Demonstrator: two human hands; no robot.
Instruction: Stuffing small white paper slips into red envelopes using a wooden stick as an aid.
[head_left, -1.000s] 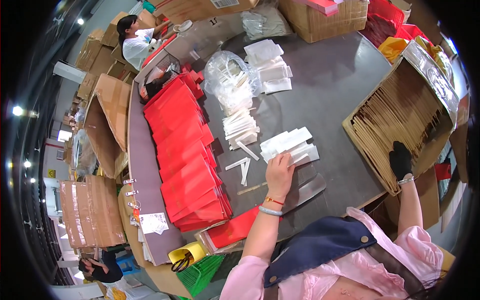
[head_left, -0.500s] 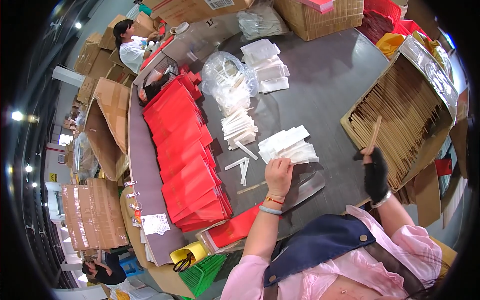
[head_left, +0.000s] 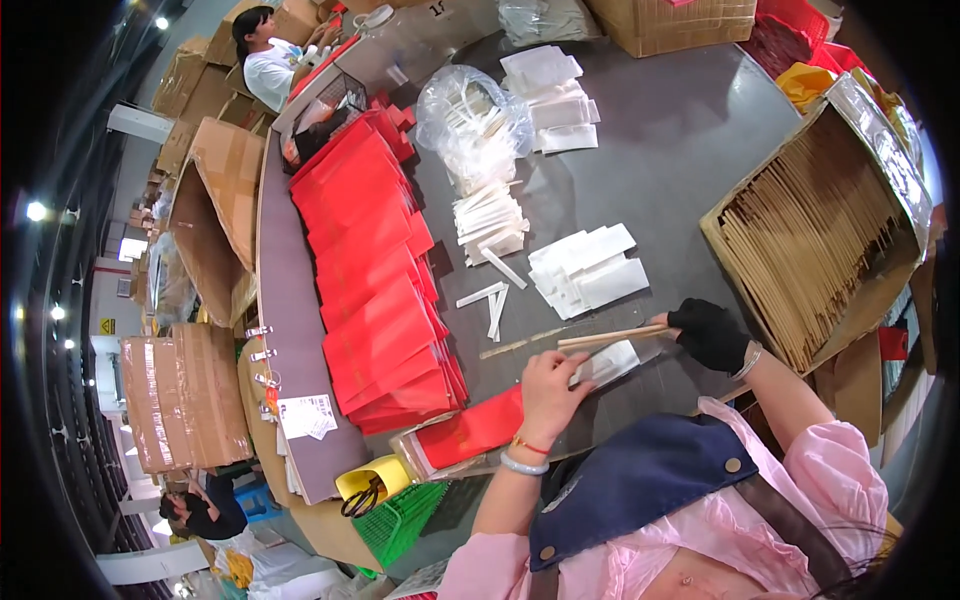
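On the grey table [head_left: 690, 150], my gloved right grip [head_left: 708, 333] is clamped on wooden chopsticks [head_left: 610, 337] at 3 o'clock of my left grip [head_left: 548, 385], closed on a white paper sleeve [head_left: 608, 364]; misaligned tips could crumple it.

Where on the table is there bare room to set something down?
Widest bare patch: grey table between the white sleeves and the stick box. A smaller gap lies between the red bags and the sleeves. Crowded near the left hand and the right hand holding sticks.
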